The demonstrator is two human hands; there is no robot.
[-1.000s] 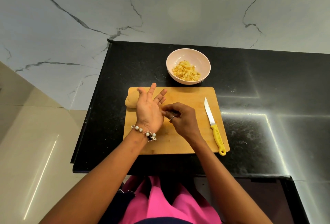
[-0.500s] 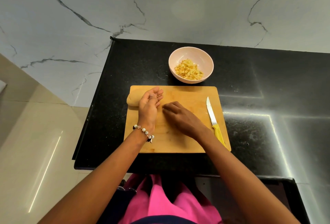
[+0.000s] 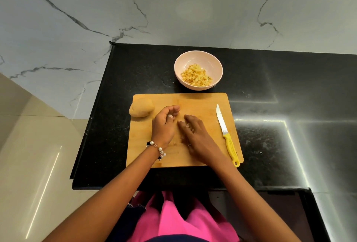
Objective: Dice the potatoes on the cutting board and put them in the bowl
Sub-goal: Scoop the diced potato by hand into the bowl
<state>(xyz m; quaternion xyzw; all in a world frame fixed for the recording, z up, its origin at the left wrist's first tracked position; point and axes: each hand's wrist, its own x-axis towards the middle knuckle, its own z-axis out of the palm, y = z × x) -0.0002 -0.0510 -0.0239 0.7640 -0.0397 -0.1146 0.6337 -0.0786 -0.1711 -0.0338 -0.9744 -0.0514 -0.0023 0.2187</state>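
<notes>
My left hand (image 3: 164,125) sits cupped on the middle of the cutting board (image 3: 202,102), fingers curled; whether it holds anything I cannot tell. My right hand (image 3: 195,134) lies beside it, fingers out flat on the wood. The whole potato (image 3: 141,109) rests at the board's far left corner, overhanging the edge, long axis roughly left to right. The knife (image 3: 226,134) lies along the right edge, tip pointing away. Diced potato (image 3: 196,76) fills the bowl (image 3: 216,64) beyond the far edge.

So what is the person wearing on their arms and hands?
Both arms are bare, with no sleeves. The left hand has a bracelet of white pearly and dark beads at its wrist. The right hand wears a thin ring on one finger.
</notes>
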